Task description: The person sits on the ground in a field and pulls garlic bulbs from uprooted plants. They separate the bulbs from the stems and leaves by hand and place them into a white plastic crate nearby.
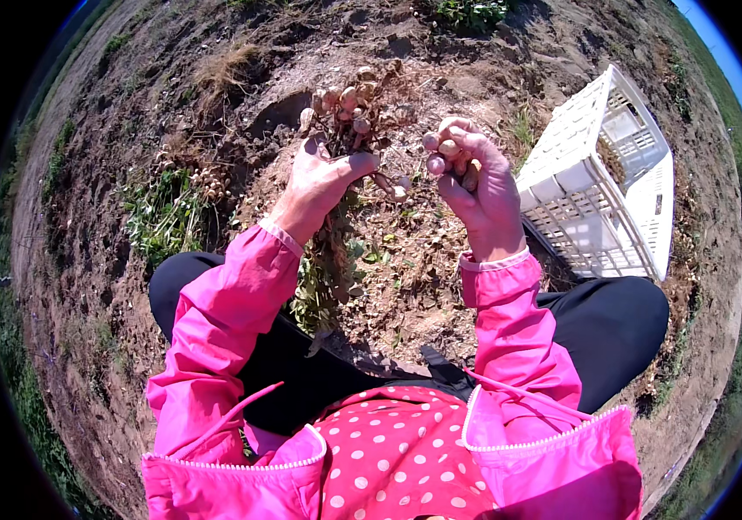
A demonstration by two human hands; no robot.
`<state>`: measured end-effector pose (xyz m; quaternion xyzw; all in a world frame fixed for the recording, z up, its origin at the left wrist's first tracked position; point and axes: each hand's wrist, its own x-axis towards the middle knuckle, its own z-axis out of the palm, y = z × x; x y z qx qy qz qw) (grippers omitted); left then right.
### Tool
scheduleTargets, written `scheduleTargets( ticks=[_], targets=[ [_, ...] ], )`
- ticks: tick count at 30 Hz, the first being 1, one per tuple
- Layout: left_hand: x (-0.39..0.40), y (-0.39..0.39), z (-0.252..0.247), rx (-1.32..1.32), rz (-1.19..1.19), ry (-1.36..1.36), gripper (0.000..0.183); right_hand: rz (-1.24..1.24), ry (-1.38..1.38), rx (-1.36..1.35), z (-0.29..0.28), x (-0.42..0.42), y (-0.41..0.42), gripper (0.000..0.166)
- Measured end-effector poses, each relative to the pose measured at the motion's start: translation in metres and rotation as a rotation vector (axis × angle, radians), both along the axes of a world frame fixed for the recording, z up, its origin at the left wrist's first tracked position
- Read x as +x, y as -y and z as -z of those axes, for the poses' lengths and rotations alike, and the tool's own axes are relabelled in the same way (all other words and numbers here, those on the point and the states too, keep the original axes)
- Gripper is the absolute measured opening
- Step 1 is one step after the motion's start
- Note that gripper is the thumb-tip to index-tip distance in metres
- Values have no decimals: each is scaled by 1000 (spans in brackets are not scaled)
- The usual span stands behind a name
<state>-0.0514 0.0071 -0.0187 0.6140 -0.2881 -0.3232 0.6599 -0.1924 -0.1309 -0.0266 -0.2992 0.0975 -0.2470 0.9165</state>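
Note:
My left hand (325,179) is closed around the stems of an uprooted peanut plant. Its cluster of peanut pods (348,107) sticks up above my fingers, and the leafy stems (322,279) hang down below my wrist. A stray pod (400,190) dangles to the right of my left thumb. My right hand (484,175) is raised a short way to the right, apart from the plant. Several loose peanut pods (449,149) are gripped between its thumb and fingers.
A white plastic crate (595,179) leans on the ground at right, with some pods (610,158) visible inside. More peanut plants (172,211) lie on the soil at left. My bent knees (611,338) frame dry soil (403,286) strewn with leaf bits.

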Motion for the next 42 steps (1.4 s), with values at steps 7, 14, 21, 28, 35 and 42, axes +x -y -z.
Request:
scheduleTargets(
  ticks=[7, 14, 21, 28, 35, 42],
  targets=[
    [-13, 2, 8, -85, 110, -43, 37, 49, -241, -260, 0, 13, -15, 20],
    [-18, 3, 2, -59, 247, -200, 34, -38, 131, 433, 30, 23, -30, 26],
    [-9, -4, 6, 87, 71, -239, 23, -12, 455, 273, 29, 5, 20, 30],
    [-9, -2, 10, 82, 117, -94, 25, -29, -135, -119, 14, 5, 2, 30],
    [-14, 1, 13, 118, 103, -42, 13, 468, -321, -1220, 18, 17, -17, 16],
    [33, -12, 14, 106, -179, -265, 11, 74, -278, -710, -47, -20, 17, 9]
  ],
)
